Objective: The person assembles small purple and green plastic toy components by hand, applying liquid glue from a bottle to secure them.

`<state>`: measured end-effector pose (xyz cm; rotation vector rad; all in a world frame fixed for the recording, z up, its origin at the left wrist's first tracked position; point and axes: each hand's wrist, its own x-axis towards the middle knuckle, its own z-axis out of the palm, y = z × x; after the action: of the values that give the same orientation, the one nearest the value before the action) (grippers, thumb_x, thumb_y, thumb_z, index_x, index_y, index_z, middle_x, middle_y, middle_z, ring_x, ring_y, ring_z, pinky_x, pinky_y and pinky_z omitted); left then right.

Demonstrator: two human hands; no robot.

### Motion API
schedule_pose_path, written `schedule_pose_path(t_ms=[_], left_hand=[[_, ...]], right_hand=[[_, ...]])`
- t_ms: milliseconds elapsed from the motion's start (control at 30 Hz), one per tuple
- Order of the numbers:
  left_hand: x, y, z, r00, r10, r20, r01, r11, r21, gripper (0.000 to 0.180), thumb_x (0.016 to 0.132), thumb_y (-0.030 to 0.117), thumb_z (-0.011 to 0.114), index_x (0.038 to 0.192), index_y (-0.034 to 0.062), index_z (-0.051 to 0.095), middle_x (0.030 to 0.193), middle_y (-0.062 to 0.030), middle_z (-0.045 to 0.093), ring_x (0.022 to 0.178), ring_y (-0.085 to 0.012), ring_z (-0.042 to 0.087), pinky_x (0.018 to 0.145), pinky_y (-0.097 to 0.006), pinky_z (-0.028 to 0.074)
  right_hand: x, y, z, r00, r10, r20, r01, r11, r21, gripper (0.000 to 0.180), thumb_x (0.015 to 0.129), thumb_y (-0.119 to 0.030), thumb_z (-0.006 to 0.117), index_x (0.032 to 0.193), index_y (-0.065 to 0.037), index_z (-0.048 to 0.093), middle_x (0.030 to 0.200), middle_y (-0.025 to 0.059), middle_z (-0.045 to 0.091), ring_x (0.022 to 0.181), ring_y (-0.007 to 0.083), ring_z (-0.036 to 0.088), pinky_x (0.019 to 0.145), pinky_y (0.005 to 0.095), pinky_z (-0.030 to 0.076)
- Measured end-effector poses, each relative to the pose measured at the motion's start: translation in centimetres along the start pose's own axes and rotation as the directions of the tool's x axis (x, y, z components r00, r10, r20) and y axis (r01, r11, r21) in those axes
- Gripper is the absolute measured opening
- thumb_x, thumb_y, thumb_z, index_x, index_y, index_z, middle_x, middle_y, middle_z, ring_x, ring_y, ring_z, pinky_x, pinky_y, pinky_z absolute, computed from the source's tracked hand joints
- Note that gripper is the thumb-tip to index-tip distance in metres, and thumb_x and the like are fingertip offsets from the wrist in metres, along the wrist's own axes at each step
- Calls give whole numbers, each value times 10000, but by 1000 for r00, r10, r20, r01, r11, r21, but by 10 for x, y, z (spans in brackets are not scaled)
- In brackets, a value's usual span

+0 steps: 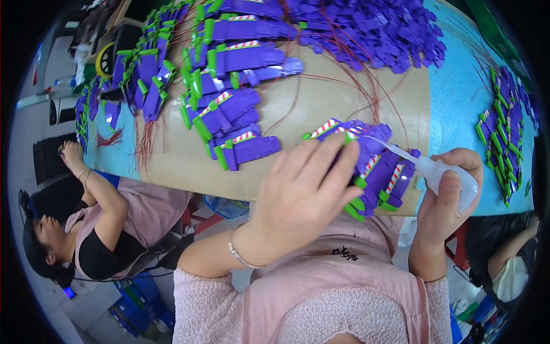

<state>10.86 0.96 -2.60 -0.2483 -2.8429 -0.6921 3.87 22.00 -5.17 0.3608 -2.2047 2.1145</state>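
Note:
My right hand (450, 192) is wrapped round a white translucent squeeze bottle (467, 192) with a long thin nozzle. The nozzle tip points left, over a purple wing-shaped plastic piece (375, 133) with a red-and-white striped strip and green end. My left hand (303, 186) is bent over that group of pieces, its fingertips pressing at the striped strip; part of the piece is hidden under the fingers. Just below the nozzle, more purple pieces (375, 180) with striped strips and green ends lie overlapped near the table's edge.
A large heap of loose purple parts (372, 31) covers the table's back. Rows of purple-green pieces (243, 109) with thin red wires (366, 86) lie at left, others (504, 132) on the blue surface (458, 103) at right. A co-worker (109, 223) is at left; another person's arm shows at far right.

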Motion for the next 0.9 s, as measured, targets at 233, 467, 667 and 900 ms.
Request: schedule_pose_path(t_ms=[233, 467, 667, 900], left_hand=[[-24, -43, -19, 976, -214, -31, 206, 877, 434, 405, 722, 110, 700, 1094, 23, 564, 1027, -141, 580, 957, -316, 548, 823, -413, 414], [-27, -53, -21, 971, -239, 30, 211, 903, 375, 435, 711, 97, 714, 1107, 21, 550, 966, -122, 557, 907, -313, 552, 786, -416, 431], [-3, -41, -1, 994, -102, -43, 109, 974, 196, 466, 701, 125, 747, 1124, 34, 574, 938, -101, 533, 785, -267, 573, 653, -370, 474], [3, -46, 5, 990, -138, -41, 142, 985, 98, 473, 697, 130, 751, 1128, 34, 581, 940, -97, 525, 790, -262, 576, 633, -366, 477]], right_hand=[[4, 4, 5, 993, 103, 59, -101, 994, -33, 329, 880, -252, 681, 999, 12, 525, 926, 63, 533, 825, 110, 535, 744, 235, 455], [21, -3, 25, 991, 89, 101, -88, 996, -11, 163, 837, -64, 700, 948, -7, 595, 851, 9, 600, 722, 39, 533, 623, 179, 417], [32, -10, 36, 979, 127, 159, -111, 988, -105, 169, 826, -72, 722, 925, 0, 605, 822, 20, 628, 692, 45, 553, 601, 183, 427], [34, -13, 46, 957, 168, 235, -143, 982, -122, 185, 805, -75, 745, 912, 4, 616, 799, 45, 645, 679, 68, 585, 582, 206, 453]])
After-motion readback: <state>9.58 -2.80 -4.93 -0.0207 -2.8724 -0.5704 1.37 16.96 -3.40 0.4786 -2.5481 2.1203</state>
